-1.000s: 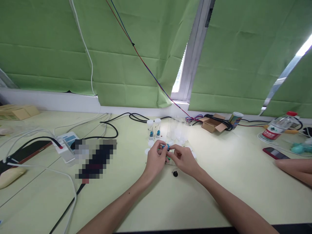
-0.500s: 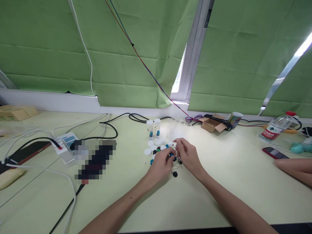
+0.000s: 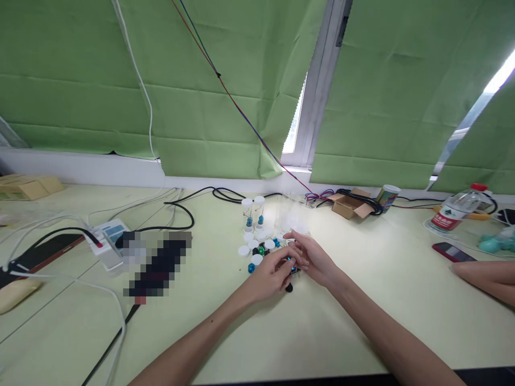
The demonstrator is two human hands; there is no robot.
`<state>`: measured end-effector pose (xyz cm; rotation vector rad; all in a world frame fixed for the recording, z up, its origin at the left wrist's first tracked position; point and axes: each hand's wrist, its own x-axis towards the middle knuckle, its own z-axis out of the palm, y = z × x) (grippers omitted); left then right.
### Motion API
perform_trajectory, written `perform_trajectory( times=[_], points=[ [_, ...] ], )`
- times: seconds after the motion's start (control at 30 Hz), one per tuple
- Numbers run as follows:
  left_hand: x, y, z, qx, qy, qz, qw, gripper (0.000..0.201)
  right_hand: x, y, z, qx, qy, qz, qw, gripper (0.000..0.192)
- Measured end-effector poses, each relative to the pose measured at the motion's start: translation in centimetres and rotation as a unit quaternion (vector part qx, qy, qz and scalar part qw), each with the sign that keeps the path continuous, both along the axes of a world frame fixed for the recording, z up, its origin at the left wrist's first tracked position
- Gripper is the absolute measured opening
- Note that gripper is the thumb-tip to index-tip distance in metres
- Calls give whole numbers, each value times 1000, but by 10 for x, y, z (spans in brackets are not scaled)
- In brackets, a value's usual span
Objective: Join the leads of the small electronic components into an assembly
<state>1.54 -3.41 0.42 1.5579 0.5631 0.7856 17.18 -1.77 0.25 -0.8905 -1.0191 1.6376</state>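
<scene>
Blue-and-black small part now pinched between left hand and right hand, lowered nearer the desk, right of white caps

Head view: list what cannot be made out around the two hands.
- What the left hand and right hand pinch: hidden by fingers.
- The small blue and black parts: too small to identify.
- Object beside the power strip: pixelated.
- Other person's arm: cut off by right edge.
</scene>
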Motion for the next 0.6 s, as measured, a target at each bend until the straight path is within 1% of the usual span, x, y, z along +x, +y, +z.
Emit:
perform_trajectory(
  times=[0.17, 0.3, 0.37, 0.47, 0.6],
  points=[
    [-2, -1, 2, 18, 13, -25, 999, 27, 4, 2, -1, -41, 21, 52, 998, 33],
    [-2, -1, 1, 23, 19, -28, 999, 29, 5, 4, -1, -47, 15, 58, 997, 31],
    [-1, 0, -1, 21, 21, -21, 999, 29, 5, 4, -1, -36, 7, 50, 998, 31],
    [0, 1, -3, 15, 15, -16, 1000, 28, 3, 3, 1, 3, -3, 24, 1000, 31],
    [0, 2, -4, 7, 6, 4, 1000, 28, -3, 0, 3, 80, -35, -61, 994, 31]
  ],
)
